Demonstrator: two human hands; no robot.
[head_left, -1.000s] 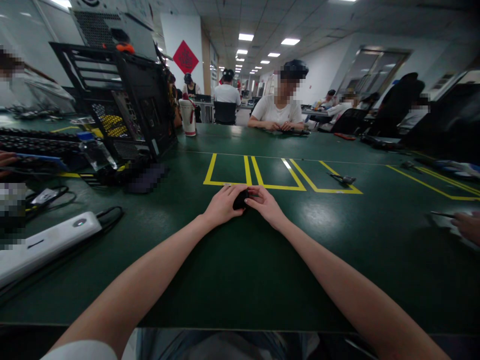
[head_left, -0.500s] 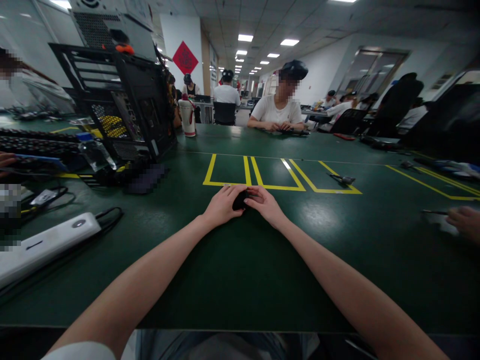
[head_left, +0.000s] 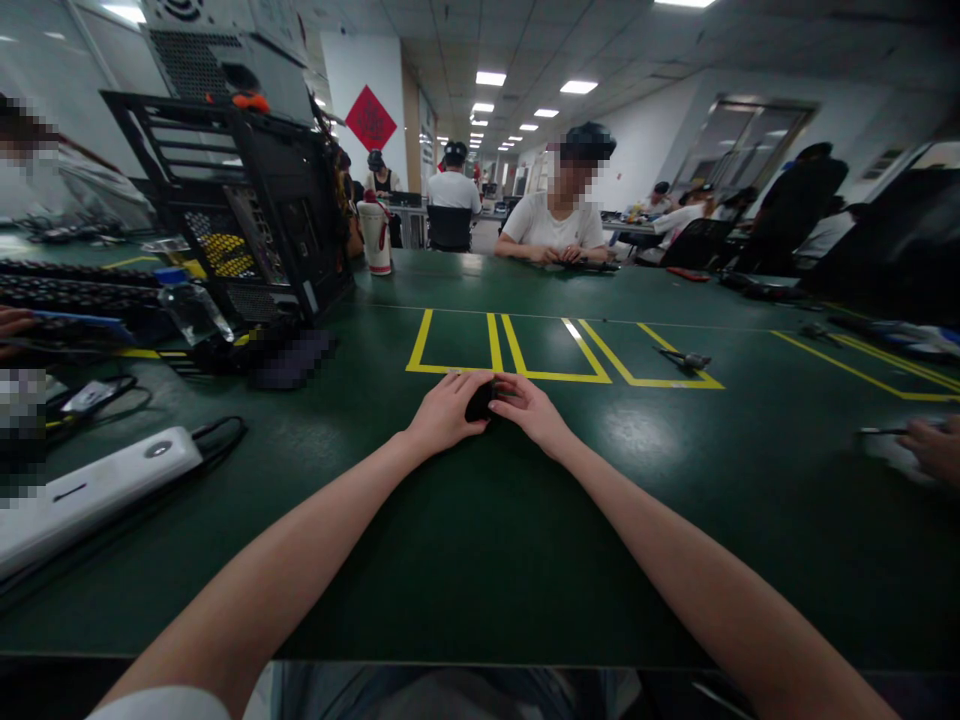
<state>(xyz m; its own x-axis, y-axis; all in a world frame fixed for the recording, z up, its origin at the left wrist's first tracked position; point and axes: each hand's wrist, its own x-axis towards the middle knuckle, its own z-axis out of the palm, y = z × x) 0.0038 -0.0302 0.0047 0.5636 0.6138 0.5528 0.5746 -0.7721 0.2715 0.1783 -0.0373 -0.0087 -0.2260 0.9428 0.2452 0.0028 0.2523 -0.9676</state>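
Dark green matting covers the wide surface, dull and slightly grained, with soft glare from the ceiling lamps, and yellow tape marks flat rectangles on it just beyond the hands. Between the two hands, close in front of the tape boxes and in the middle of the view, is a small black object. It looks smooth, rounded and matt, like hard plastic, but fingers hide most of it, so I cannot tell its full shape; its long axis seems to run away from the person, a little tilted. The left hand closes on it from the left side, with the fingers curled toward its top edge. The right hand closes on it from the right, with the fingertips pressing on its upper part. Both hands touch it and almost meet each other, so neither is nearer than the other. Whether the object rests on the surface or is lifted slightly, I cannot say. Both forearms are bare and stretched out, forming a narrow V. To the left stand an open black computer case of perforated metal, a clear plastic bottle and a long white power strip with a black cable. To the right, well apart, a small metal tool lies inside a tape box, and another person's hand shows at the edge.
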